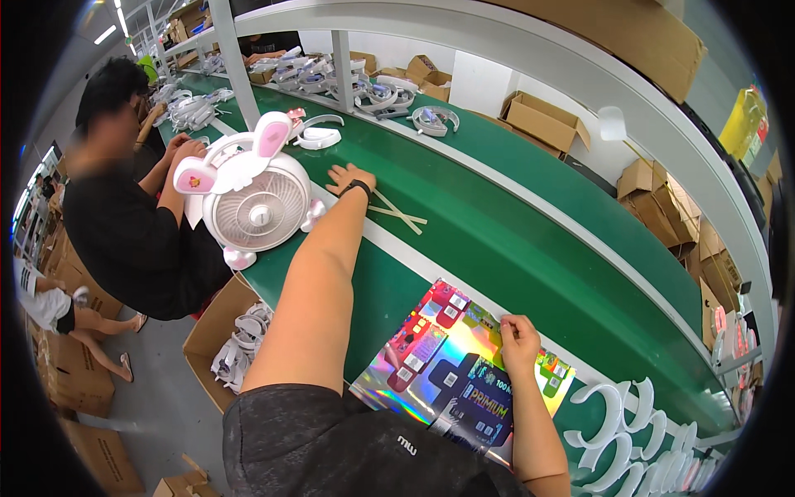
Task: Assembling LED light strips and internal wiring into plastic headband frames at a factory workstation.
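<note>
While left hand (349,177) stretches out, right hand (518,338) pinches holographic card (447,369).

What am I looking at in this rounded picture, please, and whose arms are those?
There is no machine here: a camera worn on a person's head looks down at their bare arms, and its wide lens bends straight edges. The left hand lies flat on the green belt, beside two crossed sticks. The right hand pinches the edge of a shiny printed sheet. A white fan with pink rabbit ears stands further left, with a co-worker behind it. White curved parts lie lower right.
</note>
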The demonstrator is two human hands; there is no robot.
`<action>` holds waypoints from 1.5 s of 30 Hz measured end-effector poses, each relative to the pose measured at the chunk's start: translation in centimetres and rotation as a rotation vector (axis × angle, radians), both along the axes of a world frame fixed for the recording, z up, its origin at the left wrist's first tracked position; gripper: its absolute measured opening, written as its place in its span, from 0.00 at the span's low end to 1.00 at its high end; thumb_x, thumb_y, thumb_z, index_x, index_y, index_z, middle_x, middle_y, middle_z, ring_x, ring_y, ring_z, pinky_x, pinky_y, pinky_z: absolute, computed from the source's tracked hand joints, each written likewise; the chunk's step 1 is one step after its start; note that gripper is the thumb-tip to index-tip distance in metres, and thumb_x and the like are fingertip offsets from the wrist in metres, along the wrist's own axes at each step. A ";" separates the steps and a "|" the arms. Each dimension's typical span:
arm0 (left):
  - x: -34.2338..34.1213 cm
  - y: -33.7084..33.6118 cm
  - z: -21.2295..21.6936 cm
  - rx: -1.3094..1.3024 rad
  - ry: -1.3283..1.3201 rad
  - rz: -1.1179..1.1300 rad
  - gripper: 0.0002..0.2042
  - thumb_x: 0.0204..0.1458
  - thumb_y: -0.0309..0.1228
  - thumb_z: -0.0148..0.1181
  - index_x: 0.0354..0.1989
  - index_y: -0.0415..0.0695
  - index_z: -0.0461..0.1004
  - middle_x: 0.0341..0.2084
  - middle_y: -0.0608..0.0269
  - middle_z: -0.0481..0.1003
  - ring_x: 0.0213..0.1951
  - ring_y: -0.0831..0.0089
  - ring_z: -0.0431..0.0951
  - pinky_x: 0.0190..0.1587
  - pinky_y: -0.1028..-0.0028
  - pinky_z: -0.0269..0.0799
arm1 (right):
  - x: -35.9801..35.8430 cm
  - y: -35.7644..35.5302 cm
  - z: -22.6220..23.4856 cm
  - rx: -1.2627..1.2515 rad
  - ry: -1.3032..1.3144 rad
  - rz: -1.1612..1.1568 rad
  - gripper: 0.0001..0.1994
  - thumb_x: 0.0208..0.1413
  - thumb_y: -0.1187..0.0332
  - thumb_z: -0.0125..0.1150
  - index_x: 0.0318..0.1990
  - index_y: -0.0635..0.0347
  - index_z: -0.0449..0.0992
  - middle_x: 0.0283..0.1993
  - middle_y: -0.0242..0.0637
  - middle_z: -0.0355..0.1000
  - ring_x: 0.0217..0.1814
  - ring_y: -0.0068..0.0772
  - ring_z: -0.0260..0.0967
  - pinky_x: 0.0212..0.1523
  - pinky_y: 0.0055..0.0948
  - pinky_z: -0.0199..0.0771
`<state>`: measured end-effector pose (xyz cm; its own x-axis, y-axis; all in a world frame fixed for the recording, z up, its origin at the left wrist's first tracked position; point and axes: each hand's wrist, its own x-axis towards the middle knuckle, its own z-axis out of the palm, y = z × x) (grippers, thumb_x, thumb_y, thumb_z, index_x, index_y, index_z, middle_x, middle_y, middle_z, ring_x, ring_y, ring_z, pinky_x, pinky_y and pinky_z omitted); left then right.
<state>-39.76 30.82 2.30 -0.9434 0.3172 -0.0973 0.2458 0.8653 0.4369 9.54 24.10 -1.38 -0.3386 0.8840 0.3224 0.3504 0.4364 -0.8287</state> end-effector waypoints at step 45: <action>13.6 7.6 0.6 0.455 -0.024 -1.273 0.30 0.52 0.52 0.63 0.61 0.52 0.72 0.70 0.39 0.51 0.72 0.51 0.52 0.70 0.54 0.51 | 0.3 -0.3 0.3 -0.107 0.083 0.059 0.02 0.55 0.78 0.61 0.35 0.66 0.78 0.32 0.35 0.72 0.32 0.26 0.68 0.34 0.25 0.69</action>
